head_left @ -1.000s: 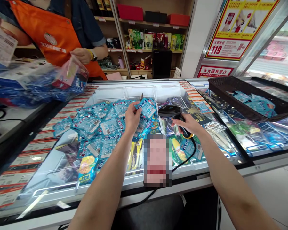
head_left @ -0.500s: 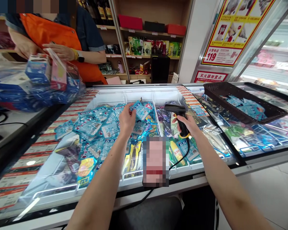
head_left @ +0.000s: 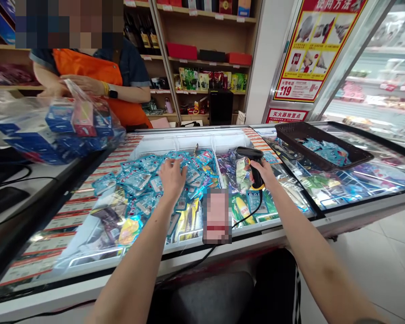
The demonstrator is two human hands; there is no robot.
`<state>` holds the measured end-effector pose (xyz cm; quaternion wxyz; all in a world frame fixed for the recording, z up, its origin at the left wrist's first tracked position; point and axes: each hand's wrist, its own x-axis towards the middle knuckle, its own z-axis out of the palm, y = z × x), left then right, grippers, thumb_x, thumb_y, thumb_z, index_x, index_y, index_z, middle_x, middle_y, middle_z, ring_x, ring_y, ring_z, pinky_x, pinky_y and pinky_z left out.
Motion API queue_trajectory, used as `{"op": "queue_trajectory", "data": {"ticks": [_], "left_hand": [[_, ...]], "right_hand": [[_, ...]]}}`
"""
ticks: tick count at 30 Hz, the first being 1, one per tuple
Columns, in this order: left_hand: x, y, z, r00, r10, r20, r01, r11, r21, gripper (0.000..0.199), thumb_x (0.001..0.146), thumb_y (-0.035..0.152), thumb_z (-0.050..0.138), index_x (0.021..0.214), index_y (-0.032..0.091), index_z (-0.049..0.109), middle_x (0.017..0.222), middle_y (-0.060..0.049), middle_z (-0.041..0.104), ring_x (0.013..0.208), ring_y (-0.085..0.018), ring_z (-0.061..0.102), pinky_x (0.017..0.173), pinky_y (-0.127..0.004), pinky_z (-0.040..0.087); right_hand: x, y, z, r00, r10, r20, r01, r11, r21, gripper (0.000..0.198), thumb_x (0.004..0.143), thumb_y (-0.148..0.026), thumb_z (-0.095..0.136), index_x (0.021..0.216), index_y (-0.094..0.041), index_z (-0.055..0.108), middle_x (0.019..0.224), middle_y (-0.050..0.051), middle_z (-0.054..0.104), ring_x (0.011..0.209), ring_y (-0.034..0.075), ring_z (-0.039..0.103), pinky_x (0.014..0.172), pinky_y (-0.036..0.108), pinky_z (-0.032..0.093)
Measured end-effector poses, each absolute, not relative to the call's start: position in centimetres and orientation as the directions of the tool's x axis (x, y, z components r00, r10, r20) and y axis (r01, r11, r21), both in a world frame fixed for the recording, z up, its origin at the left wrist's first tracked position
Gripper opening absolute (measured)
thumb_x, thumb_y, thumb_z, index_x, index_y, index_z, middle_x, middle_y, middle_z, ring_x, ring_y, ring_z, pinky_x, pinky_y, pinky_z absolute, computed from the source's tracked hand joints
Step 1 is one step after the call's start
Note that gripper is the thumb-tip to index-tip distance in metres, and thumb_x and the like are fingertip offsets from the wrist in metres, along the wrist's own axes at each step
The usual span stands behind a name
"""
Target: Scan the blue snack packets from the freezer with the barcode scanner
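Observation:
My left hand (head_left: 173, 177) rests on a heap of small blue packets (head_left: 140, 177) spread over the glass top of a chest freezer. Its thumb and fingers are apart, and no packet is visibly gripped in it. In my right hand (head_left: 263, 174) is a black handheld barcode scanner (head_left: 251, 155) with yellow trim, held over the glass with its head pointing left. The scanner's black cord (head_left: 253, 213) curves down to the freezer's front edge. Between my forearms a phone-shaped, blurred-out object (head_left: 217, 217) is at that edge.
A dark brown basket (head_left: 286, 135) with more blue packets stands to the right. Across the freezer, a person in an orange apron (head_left: 87, 67) handles a clear plastic bag (head_left: 104, 121) of blue boxes. Price labels (head_left: 64, 211) line the left glass. Loose cables (head_left: 20, 180) lie at far left.
My left hand has come away from a blue packet at the back of the heap and moved left onto the pile. The scanner stays in my right hand. The camera view has shifted.

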<state>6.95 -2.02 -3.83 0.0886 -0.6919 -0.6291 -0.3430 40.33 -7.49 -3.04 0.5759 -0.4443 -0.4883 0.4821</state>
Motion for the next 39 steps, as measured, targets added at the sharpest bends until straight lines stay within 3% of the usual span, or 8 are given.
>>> {"op": "queue_trajectory", "data": {"ticks": [6,15,23,29,35,39], "left_hand": [[11.0,-5.1,-3.7,0.139,0.874,0.465,0.890,-0.317,0.329,0.034,0.091,0.035,0.048,0.118,0.023,0.064,0.122,-0.011,0.062,0.114,-0.030,0.054,0.096,-0.047,0.038],[16.4,-9.5,-4.4,0.412,0.826,0.385,0.786,-0.536,0.307,0.029,0.093,0.034,0.048,0.113,0.024,0.065,0.120,-0.008,0.066,0.115,-0.026,0.057,0.101,-0.045,0.036],[21.8,-11.3,-4.6,0.573,0.781,0.249,0.741,-0.623,0.249,0.042,0.089,0.051,0.052,0.117,0.022,0.064,0.121,-0.009,0.065,0.116,-0.028,0.056,0.100,-0.044,0.036],[24.0,-10.6,-5.3,0.573,0.791,0.215,0.755,-0.612,0.237,0.049,0.088,0.058,0.050,0.113,0.020,0.067,0.117,-0.014,0.063,0.116,-0.032,0.055,0.098,-0.047,0.036],[25.0,-9.6,-5.2,0.567,0.819,0.090,0.750,-0.558,0.355,0.035,0.078,0.052,0.066,0.091,0.020,0.069,0.114,-0.013,0.063,0.117,-0.032,0.054,0.098,-0.045,0.036],[24.8,-8.0,-5.4,0.525,0.849,0.054,0.762,-0.498,0.414,0.030,0.079,0.046,0.066,0.094,0.020,0.066,0.103,-0.010,0.069,0.103,-0.030,0.062,0.093,-0.044,0.039]], "right_hand": [[41.2,-9.7,-3.9,0.111,0.989,0.096,-0.081,0.105,-0.991,0.037,0.076,-0.052,0.068,0.089,-0.018,0.063,0.081,0.006,0.073,0.042,0.012,0.057,0.035,0.023,0.044],[42.1,-13.4,-4.4,0.134,0.988,0.076,-0.117,0.092,-0.989,0.040,0.075,-0.053,0.069,0.092,-0.017,0.064,0.083,0.006,0.072,0.043,0.011,0.057,0.037,0.023,0.046],[43.1,-14.2,-6.4,0.201,0.980,0.016,-0.167,0.051,-0.985,0.041,0.075,-0.054,0.067,0.092,-0.017,0.064,0.083,0.006,0.072,0.044,0.010,0.057,0.038,0.023,0.047],[44.0,-14.0,-6.9,0.230,0.973,0.004,-0.179,0.046,-0.983,0.039,0.075,-0.054,0.067,0.088,-0.018,0.063,0.082,0.005,0.071,0.043,0.011,0.057,0.037,0.023,0.046],[44.1,-13.4,-6.9,0.223,0.975,0.006,-0.195,0.050,-0.980,0.039,0.075,-0.054,0.067,0.087,-0.019,0.061,0.081,0.005,0.071,0.042,0.011,0.056,0.038,0.024,0.045],[43.7,-13.2,-6.5,0.177,0.983,0.048,-0.189,0.082,-0.979,0.038,0.076,-0.053,0.068,0.089,-0.018,0.062,0.081,0.004,0.070,0.043,0.010,0.055,0.039,0.023,0.046]]}}
